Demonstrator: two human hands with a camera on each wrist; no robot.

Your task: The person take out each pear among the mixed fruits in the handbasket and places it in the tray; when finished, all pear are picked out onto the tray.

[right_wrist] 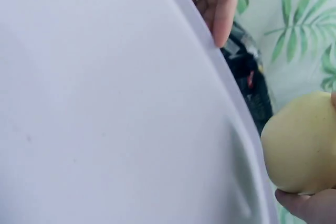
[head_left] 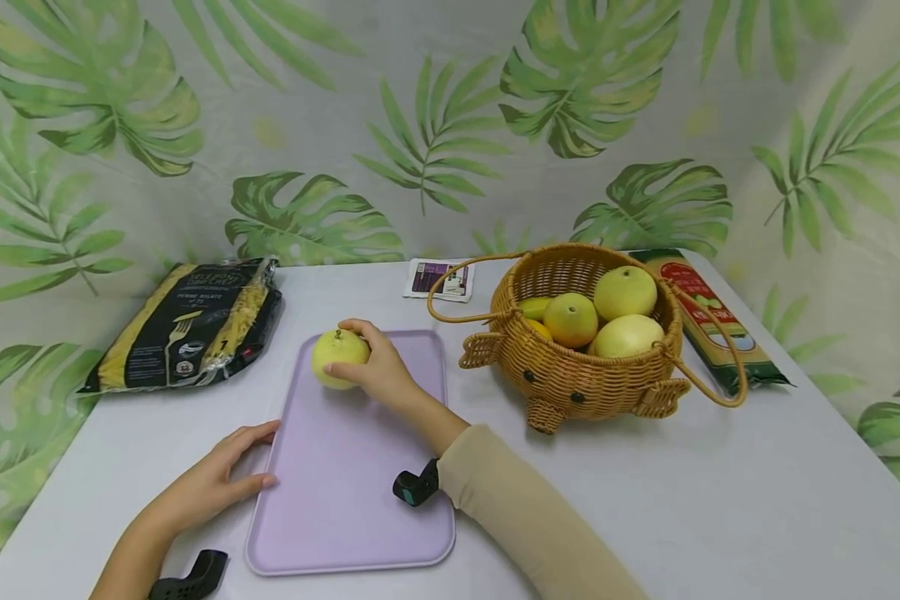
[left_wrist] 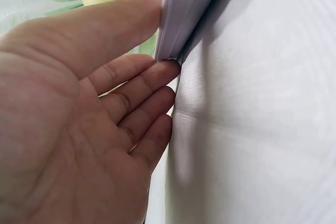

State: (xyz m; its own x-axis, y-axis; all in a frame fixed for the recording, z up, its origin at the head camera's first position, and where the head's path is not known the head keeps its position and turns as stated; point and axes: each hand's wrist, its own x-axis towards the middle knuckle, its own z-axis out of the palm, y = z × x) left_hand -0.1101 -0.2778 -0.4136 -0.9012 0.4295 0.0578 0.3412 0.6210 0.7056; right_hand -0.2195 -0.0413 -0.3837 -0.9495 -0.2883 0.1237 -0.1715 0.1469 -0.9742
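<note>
Can count one lilac tray (head_left: pixel 360 492), one pale yellow fruit (head_left: pixel 333 347) above its far left part, and two hands: the right hand (head_left: pixel 381 371) with thumb and fingers curled round that fruit, the left hand (head_left: pixel 210 483) at the tray's left rim with thumb set wide of loosely straightened fingers. Cannot judge contact between fruit and tray. Can add one black-and-yellow pasta bag (head_left: pixel 195 329) left of the tray's far end, one small purple-and-white packet (head_left: pixel 441 279) just beyond its far right corner, one wicker basket (head_left: pixel 607 387) to its right with five fruits (head_left: pixel 570 320) showing inside, and one green-and-red packet (head_left: pixel 686 277) farther right of it. From the head view alone, can make out basket, contents and both packets. From the left wrist view, can see palm and lower fingertips along the tray's outer edge. From the right wrist view, can pick out tiny dark specks (right_wrist: pixel 29 139) on the tray.
</note>
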